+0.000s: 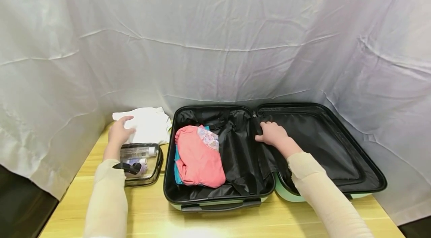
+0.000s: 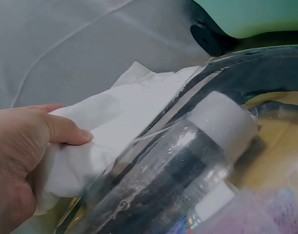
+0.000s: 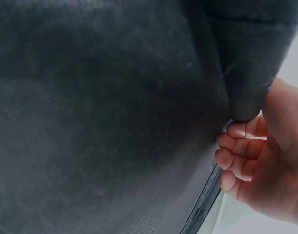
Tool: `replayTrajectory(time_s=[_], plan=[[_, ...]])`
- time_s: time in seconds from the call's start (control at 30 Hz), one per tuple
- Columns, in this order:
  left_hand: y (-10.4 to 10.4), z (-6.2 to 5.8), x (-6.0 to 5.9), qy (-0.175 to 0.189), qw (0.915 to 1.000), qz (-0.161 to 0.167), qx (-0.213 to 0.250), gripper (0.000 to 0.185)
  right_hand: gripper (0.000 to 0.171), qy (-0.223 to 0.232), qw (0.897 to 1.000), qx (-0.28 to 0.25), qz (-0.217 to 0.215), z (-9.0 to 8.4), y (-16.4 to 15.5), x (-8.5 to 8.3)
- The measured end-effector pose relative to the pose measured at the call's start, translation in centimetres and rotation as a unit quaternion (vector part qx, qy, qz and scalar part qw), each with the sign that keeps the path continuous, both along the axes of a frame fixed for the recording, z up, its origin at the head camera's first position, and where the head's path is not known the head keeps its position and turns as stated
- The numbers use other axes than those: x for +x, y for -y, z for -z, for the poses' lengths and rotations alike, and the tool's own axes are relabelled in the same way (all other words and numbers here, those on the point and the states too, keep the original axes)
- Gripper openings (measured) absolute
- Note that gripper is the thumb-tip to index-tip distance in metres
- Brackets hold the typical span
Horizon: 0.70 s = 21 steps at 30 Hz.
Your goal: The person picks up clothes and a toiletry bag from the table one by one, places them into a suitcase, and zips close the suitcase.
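Observation:
My left hand (image 1: 120, 132) grips the folded white cloth (image 1: 150, 122) at its left end, thumb (image 2: 73, 134) on top and the other fingers mostly hidden. Just in front of it lies a clear, black-trimmed zip pouch (image 1: 158, 172) with a white-capped clear bottle (image 1: 136, 152) inside. My right hand (image 1: 272, 133) is over the middle of the open suitcase (image 1: 222, 200). In the right wrist view its curled fingers (image 3: 232, 158) hold a fold of black fabric flap (image 3: 244, 92) at the edge. A folded pink garment (image 1: 200, 157) lies over blue cloth in the suitcase's left half.
The suitcase's black-lined right half (image 1: 323, 144) lies open beside the left half. A carry handle (image 1: 220, 206) faces the front of the wooden table (image 1: 161, 219). Grey-white curtain (image 1: 208, 36) hangs close behind everything and along both sides.

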<state>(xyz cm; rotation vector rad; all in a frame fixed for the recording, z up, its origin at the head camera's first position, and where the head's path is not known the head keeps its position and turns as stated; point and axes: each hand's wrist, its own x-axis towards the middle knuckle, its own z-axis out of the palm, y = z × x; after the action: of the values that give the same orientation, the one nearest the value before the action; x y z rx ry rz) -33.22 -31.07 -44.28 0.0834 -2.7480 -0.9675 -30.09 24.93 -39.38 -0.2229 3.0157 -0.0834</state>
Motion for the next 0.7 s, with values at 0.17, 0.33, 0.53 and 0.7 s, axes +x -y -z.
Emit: replayTrajectory(time_s=[0.17, 0.33, 0.53, 0.7], plan=[[0.1, -0.3, 0.3, -0.013, 0.9998, 0.003, 0.012, 0.056, 0.066, -0.001, 1.000, -0.001, -0.001, 0.1, 0.0, 0.0], [0.1, -0.7, 0.5, -0.015, 0.9998, 0.007, 0.012, 0.054, 0.066, -0.002, 1.000, 0.000, 0.001, 0.2, 0.0, 0.0], [-0.2, -1.6, 0.8, -0.026, 0.9995, 0.000, 0.019, 0.049, 0.067, -0.004, 1.000, 0.002, 0.003, 0.2, 0.1, -0.1], [-0.6, -2.0, 0.9, -0.035, 0.9986, -0.010, 0.039, 0.045, 0.067, -0.007, 1.000, 0.005, 0.003, 0.2, 0.2, -0.2]])
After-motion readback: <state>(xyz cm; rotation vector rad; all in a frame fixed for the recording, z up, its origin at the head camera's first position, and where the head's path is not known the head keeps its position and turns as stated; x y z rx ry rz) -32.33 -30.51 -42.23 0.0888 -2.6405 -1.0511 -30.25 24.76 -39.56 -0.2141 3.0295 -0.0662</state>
